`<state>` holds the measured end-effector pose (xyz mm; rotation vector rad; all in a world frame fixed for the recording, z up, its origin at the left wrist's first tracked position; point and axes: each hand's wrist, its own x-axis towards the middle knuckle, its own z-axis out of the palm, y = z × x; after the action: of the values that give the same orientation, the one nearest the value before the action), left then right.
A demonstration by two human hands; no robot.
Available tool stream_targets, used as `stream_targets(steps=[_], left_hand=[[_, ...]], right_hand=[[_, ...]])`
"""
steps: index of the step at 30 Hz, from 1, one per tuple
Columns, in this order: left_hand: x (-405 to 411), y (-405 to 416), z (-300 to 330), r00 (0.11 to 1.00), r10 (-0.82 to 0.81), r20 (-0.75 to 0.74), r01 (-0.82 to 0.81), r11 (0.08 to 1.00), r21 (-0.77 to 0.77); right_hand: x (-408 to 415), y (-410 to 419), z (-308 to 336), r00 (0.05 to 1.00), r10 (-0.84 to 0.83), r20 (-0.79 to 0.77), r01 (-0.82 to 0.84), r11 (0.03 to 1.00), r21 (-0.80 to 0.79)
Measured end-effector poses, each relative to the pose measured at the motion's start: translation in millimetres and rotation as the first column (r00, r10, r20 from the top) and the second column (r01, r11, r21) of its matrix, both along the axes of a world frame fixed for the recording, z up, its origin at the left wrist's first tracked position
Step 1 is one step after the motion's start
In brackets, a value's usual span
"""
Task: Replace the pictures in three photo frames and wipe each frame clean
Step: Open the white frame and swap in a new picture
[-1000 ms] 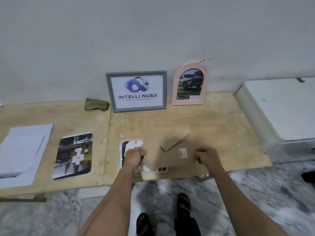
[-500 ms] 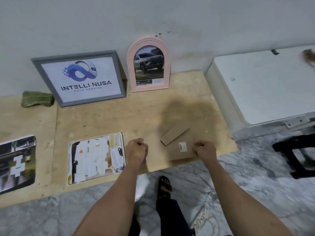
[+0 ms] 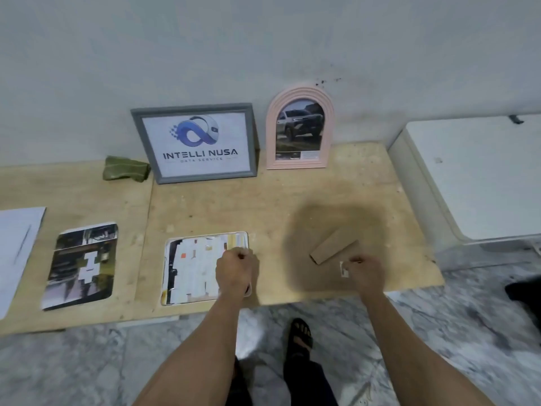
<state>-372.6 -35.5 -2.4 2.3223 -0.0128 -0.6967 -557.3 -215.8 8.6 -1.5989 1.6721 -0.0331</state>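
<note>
A plywood bench [image 3: 292,194] stands against a pale wall [image 3: 263,48] that bears a few dark specks just above the bench's far edge. A seam splits the bench top into two boards. To the right, a white cabinet [image 3: 480,177] sits beside the bench, touching or nearly touching its end. Below lies a grey marble floor [image 3: 73,370]. A dark object [image 3: 524,291] shows at the right edge, too cropped to identify.

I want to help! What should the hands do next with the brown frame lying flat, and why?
Probably turn the frame over. The left hand and right hand grip its sides, and it lies back-up with its stand showing, so its front cannot be wiped with the green cloth yet.
</note>
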Motion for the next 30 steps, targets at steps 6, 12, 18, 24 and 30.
stream_targets(steps=[6,12,18,24,30], left_hand=[[57,98,4,0.984,0.067,0.163,-0.098,0.977,0.189],[85,139,-6,0.993,-0.099,0.057,0.078,0.954,0.288],[90,136,-12,0.992,-0.125,-0.025,0.127,0.953,0.275],[98,133,-22,0.986,0.133,-0.099,-0.128,0.990,0.055],[103,138,-21,0.982,0.158,-0.104,-0.167,0.982,-0.088]], right_hand=[[84,84,3,0.934,0.348,0.083,-0.352,0.934,0.050],[125,160,-27,0.848,0.528,0.041,-0.530,0.845,0.077],[128,182,-34,0.805,0.574,-0.150,-0.588,0.806,-0.066],[129,184,-32,0.827,0.535,-0.172,-0.554,0.827,-0.095],[124,181,-27,0.838,0.531,-0.123,-0.543,0.833,-0.106]])
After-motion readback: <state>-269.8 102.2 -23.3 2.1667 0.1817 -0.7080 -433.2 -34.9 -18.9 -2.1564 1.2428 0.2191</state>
